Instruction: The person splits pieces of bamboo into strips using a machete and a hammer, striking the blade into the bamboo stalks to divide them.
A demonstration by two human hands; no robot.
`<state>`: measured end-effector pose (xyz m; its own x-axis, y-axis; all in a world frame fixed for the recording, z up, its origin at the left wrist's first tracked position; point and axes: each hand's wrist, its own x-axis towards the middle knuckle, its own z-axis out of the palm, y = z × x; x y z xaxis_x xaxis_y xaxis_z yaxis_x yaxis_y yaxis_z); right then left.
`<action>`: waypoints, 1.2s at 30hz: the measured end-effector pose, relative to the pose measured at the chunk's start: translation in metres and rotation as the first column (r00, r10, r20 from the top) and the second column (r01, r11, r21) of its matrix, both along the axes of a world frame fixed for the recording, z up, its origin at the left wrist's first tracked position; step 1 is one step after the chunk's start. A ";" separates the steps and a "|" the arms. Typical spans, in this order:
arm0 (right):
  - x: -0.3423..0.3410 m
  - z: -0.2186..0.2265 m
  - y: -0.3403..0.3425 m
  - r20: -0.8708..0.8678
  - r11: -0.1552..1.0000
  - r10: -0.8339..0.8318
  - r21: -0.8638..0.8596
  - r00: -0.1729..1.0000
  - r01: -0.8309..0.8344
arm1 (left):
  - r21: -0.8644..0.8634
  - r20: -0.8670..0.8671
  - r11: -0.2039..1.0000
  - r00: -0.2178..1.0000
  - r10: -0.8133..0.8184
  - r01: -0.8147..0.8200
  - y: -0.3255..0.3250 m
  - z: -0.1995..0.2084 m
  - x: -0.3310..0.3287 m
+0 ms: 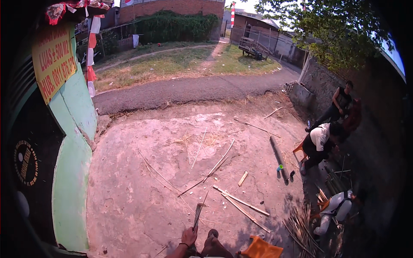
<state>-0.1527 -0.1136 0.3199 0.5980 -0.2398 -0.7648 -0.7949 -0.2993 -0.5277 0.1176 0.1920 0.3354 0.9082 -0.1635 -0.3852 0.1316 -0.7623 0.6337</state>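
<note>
At the lower edge, my left hand (189, 235), with a dark band at the wrist, is closed around the lower end of a long, dark, blade-like knife (198, 213). It points up and away from me. A thin strip (206, 197) shows at its tip; whether the strip is part of the knife or a separate sliver I cannot tell. Beside the hand, my leg and foot (213, 234) come into view. My right hand does not show. Ahead of the knife, long thin sticks (211, 174) lie on the concrete.
Split poles (247, 210) and a short piece (243, 178) lie to the right. An orange stool (261, 248) stands near me. Beyond are a stick pile (303, 230), a dark pole (278, 159) and a green cup (280, 167). Several people (320, 139) sit at right. A green wall (69, 189) bounds the left.
</note>
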 end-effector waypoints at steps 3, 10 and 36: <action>-0.010 -0.039 -0.042 0.111 0.992 0.123 0.004 0.986 -0.124 | -0.022 -0.020 1.000 1.000 0.000 0.000 -0.006 0.000 -0.011; 0.204 0.058 -0.106 0.414 0.963 -0.242 0.210 0.877 0.167 | -0.130 -0.156 0.973 0.973 0.168 -0.189 -0.034 0.007 -0.014; 0.291 0.155 -0.047 0.217 0.812 -0.350 0.556 0.911 0.179 | -0.105 -0.117 0.989 0.989 0.091 -0.104 -0.003 -0.003 -0.033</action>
<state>0.1382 -0.1604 0.4746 0.7854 -0.0460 -0.6173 -0.5827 0.2818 -0.7623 0.0851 0.1887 0.3328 0.8744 -0.1233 -0.4693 0.2761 -0.6688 0.6902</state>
